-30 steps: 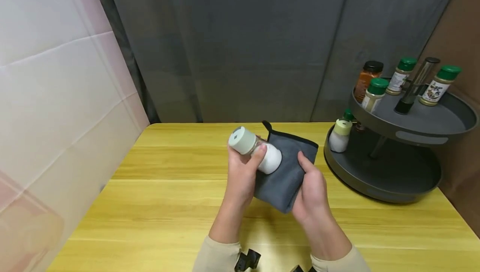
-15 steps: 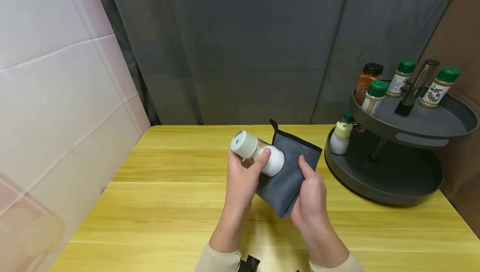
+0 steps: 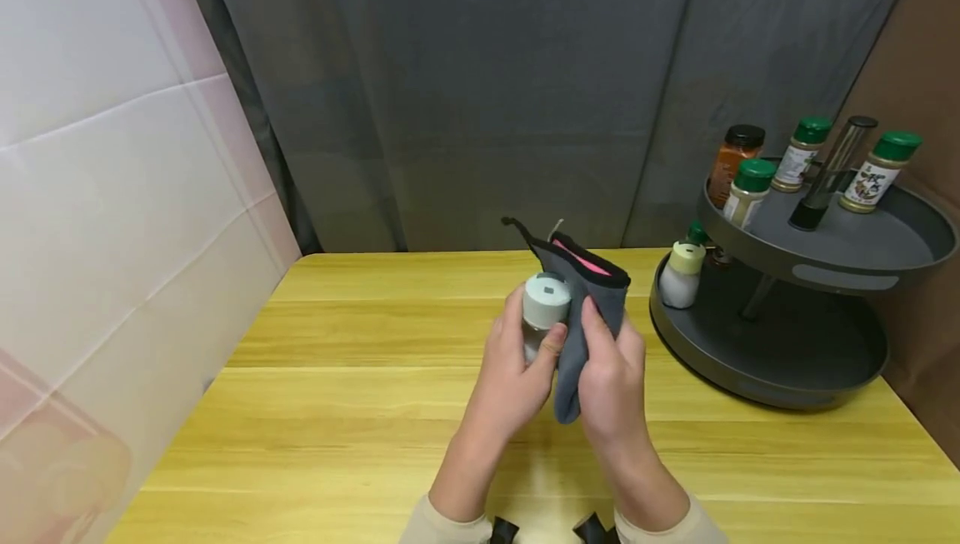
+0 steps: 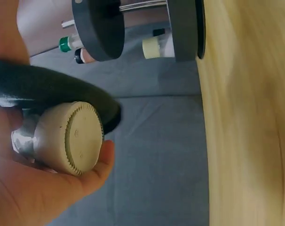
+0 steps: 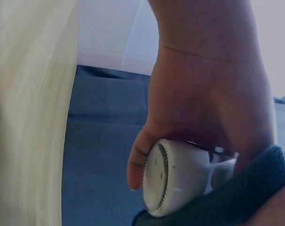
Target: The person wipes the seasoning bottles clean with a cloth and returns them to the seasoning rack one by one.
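Observation:
My left hand (image 3: 513,381) grips a seasoning jar (image 3: 546,302) with a pale green cap and white contents, held nearly upright above the table. The jar's ridged base (image 4: 83,139) shows in the left wrist view. My right hand (image 3: 611,381) holds a folded grey cloth (image 3: 572,373) with black edging, a hanging loop and a strip of pink inside, its thumb over the near face. The cloth lies against the jar's right side. In the right wrist view the jar (image 5: 178,176) sits beside the dark cloth (image 5: 227,200). The right fingers behind the cloth are mostly hidden.
To the right stands a dark two-tier turntable rack (image 3: 780,381). Its upper tier carries several spice bottles and a tilted clear tube (image 3: 834,173) with dark ends. A yellow-capped jar (image 3: 681,276) is on the lower tier. A grey curtain (image 3: 480,94) hangs behind the wooden table (image 3: 337,411).
The jar has turned from tilted, base toward the cloth, to nearly upright and moved right. The cloth has folded narrower around the jar's side, showing its pink inside. Both hands have come closer together.

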Available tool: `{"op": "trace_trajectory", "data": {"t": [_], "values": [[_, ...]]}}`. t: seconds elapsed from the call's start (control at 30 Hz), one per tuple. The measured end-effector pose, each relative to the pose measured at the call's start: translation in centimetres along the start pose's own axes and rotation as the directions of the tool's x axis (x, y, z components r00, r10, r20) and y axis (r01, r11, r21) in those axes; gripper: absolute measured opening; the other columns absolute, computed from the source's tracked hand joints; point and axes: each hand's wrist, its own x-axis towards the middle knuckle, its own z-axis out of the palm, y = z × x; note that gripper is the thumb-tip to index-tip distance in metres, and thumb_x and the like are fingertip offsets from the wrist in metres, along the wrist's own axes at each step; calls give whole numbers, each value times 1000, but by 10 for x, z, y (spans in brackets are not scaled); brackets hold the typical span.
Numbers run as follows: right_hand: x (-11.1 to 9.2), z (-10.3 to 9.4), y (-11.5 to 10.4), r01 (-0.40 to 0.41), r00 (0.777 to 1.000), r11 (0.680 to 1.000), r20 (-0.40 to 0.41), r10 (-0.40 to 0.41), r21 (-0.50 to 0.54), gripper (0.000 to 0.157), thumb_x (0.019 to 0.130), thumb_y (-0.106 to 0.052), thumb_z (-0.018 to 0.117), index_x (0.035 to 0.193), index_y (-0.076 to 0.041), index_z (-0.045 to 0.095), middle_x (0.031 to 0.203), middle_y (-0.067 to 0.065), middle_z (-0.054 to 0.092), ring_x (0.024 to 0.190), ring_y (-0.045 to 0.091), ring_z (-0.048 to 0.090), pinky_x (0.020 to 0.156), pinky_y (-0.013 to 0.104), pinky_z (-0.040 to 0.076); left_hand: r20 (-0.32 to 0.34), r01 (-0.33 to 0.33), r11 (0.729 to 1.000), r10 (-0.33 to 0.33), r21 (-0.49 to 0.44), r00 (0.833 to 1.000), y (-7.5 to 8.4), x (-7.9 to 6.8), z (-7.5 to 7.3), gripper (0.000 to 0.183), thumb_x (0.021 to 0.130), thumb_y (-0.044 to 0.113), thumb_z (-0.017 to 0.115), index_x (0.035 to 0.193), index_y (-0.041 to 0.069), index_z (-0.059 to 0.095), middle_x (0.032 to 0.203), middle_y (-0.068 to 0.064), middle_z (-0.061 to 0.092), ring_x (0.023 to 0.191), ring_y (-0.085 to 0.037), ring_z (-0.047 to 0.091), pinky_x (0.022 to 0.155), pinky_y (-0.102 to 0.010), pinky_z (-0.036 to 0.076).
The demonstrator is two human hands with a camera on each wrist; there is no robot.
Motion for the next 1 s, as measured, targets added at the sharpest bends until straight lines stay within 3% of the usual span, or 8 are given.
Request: {"op": "trace_trajectory", "data": {"t": [0.1,0.23,0.37,0.53,0.63,0.73,0.83,1.0], "values": [[-2,6,6,76,997,996,-5,-76,-40,42,114,-21,38,150,0,50,127,16,60,117,23,54,101,23,45,-23,-20,998,19,-51,1000,2,2,2,55,105,19,64,156,17,43,144,-9,61,130,-26,61,112,-53,49],[-6,10,18,61,998,996,2,-61,-58,43,115,-24,39,151,-1,48,126,18,63,117,22,58,103,21,45,-69,-35,990,25,-136,997,5,6,2,57,105,18,64,158,19,43,145,-8,62,130,-25,62,112,-52,49],[-5,5,24,-84,995,995,40,86,-53,48,116,-33,37,154,-6,49,130,14,65,119,17,57,102,18,45,-119,-6,983,-16,-184,993,2,4,3,58,105,22,66,159,21,43,141,-7,66,125,-24,64,107,-50,50],[9,-6,14,-324,940,945,124,318,34,51,116,-38,35,149,-3,52,121,4,64,113,12,59,97,20,49,-150,-5,977,-28,-215,988,-4,1,7,58,105,24,67,159,21,45,140,-8,66,122,-25,63,103,-49,49],[18,-9,1,-346,931,935,148,332,81,52,117,-37,34,150,-1,49,132,6,60,122,14,56,107,25,46,-122,9,973,-38,-233,992,-7,0,12,57,105,25,68,158,21,46,141,-8,66,124,-24,63,104,-49,49],[18,-7,-8,-206,974,978,109,201,43,50,116,-33,36,151,-1,49,140,12,56,130,21,50,116,33,38,-82,47,973,-67,-228,994,-12,-1,18,55,105,24,67,157,20,47,142,-8,66,126,-25,63,106,-49,50],[13,3,-4,69,995,993,84,-60,-101,42,114,-22,41,148,0,54,139,17,60,132,27,54,116,31,40,-71,74,969,-93,-237,993,-14,-1,20,56,104,18,66,157,20,47,145,-9,66,130,-27,64,110,-52,50],[8,15,24,443,896,862,96,-433,-248,55,108,0,46,163,-3,39,169,13,43,159,26,38,126,19,30,-61,69,944,-93,-321,994,-16,6,18,65,101,10,66,161,20,43,154,-11,61,141,-32,60,119,-54,47]]}}
